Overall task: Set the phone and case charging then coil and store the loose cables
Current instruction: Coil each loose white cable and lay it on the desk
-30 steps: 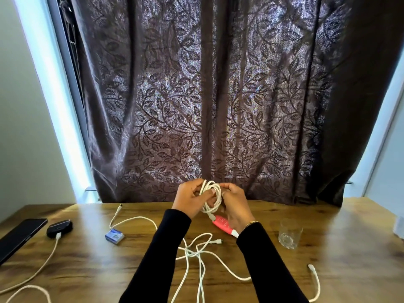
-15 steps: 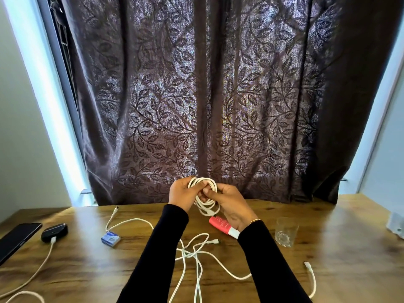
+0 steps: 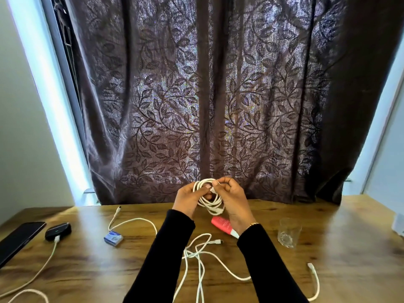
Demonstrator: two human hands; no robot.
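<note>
A coiled white cable (image 3: 210,201) is held above the wooden table (image 3: 341,265) between both hands. My left hand (image 3: 189,199) grips the coil's left side. My right hand (image 3: 232,199) holds its right side and pinches the cable's end at the top. Loose white cables (image 3: 197,256) lie tangled on the table between my forearms. At the far left a black phone (image 3: 18,239) lies flat, and beside it a black case (image 3: 58,231) has a white cable (image 3: 47,262) plugged in.
A pink tube (image 3: 223,226) lies under my right wrist. A clear glass (image 3: 289,232) stands to the right. A small blue box (image 3: 113,237) sits left of centre. Another white cable end (image 3: 314,278) lies at the lower right. A dark leaf-patterned curtain (image 3: 218,101) hangs behind the table.
My right hand has moved from the coil's middle to its top right and now pinches the cable's end there. The coil hangs lower between my hands. The camera has tilted slightly.
</note>
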